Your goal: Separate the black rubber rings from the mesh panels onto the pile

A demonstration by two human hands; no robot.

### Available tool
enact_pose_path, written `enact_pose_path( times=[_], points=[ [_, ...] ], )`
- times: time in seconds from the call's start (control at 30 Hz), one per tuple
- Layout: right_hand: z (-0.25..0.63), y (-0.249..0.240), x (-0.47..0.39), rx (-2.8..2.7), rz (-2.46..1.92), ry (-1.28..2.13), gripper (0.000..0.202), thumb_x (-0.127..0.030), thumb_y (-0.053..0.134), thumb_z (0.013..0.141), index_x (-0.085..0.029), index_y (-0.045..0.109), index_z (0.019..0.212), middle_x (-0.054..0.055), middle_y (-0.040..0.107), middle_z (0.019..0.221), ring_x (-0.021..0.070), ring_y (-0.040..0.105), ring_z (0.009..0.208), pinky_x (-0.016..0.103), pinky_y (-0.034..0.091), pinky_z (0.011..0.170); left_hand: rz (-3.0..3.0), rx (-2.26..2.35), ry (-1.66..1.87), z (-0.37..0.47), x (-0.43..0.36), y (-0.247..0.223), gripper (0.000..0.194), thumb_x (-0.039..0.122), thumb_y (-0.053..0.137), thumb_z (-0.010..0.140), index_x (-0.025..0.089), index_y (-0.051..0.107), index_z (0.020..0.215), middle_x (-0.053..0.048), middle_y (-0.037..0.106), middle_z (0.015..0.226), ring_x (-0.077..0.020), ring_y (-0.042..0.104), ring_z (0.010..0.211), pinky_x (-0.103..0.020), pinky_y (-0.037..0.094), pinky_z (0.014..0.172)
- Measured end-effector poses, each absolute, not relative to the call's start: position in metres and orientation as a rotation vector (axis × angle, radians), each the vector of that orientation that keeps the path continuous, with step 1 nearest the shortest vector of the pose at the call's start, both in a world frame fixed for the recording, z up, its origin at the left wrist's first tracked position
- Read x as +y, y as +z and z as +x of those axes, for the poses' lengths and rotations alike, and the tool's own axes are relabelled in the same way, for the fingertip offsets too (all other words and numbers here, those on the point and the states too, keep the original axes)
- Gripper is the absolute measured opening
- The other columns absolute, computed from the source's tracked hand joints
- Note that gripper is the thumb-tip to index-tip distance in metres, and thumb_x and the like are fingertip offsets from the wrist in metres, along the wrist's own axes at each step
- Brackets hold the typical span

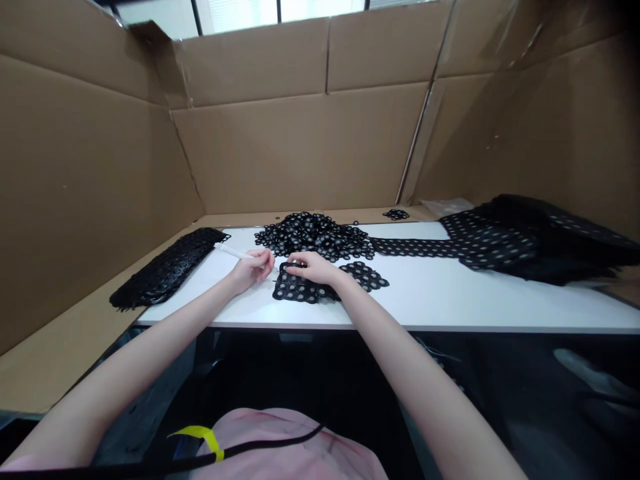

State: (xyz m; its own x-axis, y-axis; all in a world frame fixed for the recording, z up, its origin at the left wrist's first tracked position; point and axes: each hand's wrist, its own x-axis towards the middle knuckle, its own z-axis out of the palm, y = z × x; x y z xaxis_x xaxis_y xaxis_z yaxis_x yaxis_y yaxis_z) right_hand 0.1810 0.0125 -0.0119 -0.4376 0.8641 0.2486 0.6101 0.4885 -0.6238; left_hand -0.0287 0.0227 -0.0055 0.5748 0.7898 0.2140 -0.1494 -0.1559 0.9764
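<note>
My left hand (254, 268) is closed around a thin white pen-like tool (233, 251), whose near end points toward the black piece beside it. My right hand (313, 268) rests on a black openwork piece with pale round dots (295, 287), its fingers pressing the upper edge. What its fingertips pinch is too small to tell. Part of another dotted black piece (367, 275) shows just right of my right wrist. Behind both hands lies a heap of small black rings (315, 235).
A thick black bundle (167, 268) lies at the table's left edge. Dotted black fabric (520, 240) is piled at the right, with a strip (415, 247) reaching the heap. A small black cluster (396, 214) sits at the back. Cardboard walls (300, 153) surround the white table (450, 307).
</note>
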Motion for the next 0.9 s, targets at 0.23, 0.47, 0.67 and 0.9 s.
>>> enact_pose_path(
  times=[0.23,0.47,0.67,0.9],
  points=[
    [0.173,-0.013,0.014,-2.179,-1.312,0.491,0.018,-0.025,0.065,0.077,-0.021,0.066,0.094,0.001,0.066,0.088,0.0126,0.053,0.072,0.025,0.037,0.069,1.696,0.601,0.815,-0.027,0.033,-0.016,0.039,0.047,0.055,0.085,0.011,0.057,0.069,0.000,0.050,0.048,-0.0069,0.039,0.044,-0.022,0.024,0.047],
    [0.167,-0.016,0.014,-2.147,-1.325,0.432,0.008,-0.023,0.066,0.076,-0.020,0.066,0.084,0.000,0.069,0.087,0.0121,0.055,0.071,0.024,0.037,0.068,1.716,0.588,0.869,-0.029,0.033,-0.014,0.040,0.048,0.056,0.084,0.012,0.056,0.067,0.001,0.046,0.048,-0.0069,0.035,0.044,-0.023,0.020,0.047],
    [0.164,-0.016,0.013,-2.151,-1.344,0.391,0.006,-0.024,0.062,0.079,-0.020,0.066,0.081,0.000,0.070,0.086,0.0131,0.056,0.072,0.025,0.038,0.071,1.742,0.573,0.857,-0.028,0.032,-0.014,0.040,0.049,0.055,0.085,0.012,0.057,0.069,0.001,0.047,0.050,-0.0076,0.036,0.046,-0.024,0.022,0.050],
    [0.161,-0.013,0.011,-2.128,-1.381,0.424,0.004,-0.022,0.062,0.079,-0.020,0.065,0.077,0.000,0.070,0.086,0.0135,0.056,0.074,0.025,0.036,0.069,1.901,0.654,0.795,-0.025,0.025,-0.010,0.042,0.050,0.052,0.086,0.012,0.057,0.068,0.000,0.047,0.053,-0.0092,0.038,0.051,-0.025,0.025,0.053]
  ],
)
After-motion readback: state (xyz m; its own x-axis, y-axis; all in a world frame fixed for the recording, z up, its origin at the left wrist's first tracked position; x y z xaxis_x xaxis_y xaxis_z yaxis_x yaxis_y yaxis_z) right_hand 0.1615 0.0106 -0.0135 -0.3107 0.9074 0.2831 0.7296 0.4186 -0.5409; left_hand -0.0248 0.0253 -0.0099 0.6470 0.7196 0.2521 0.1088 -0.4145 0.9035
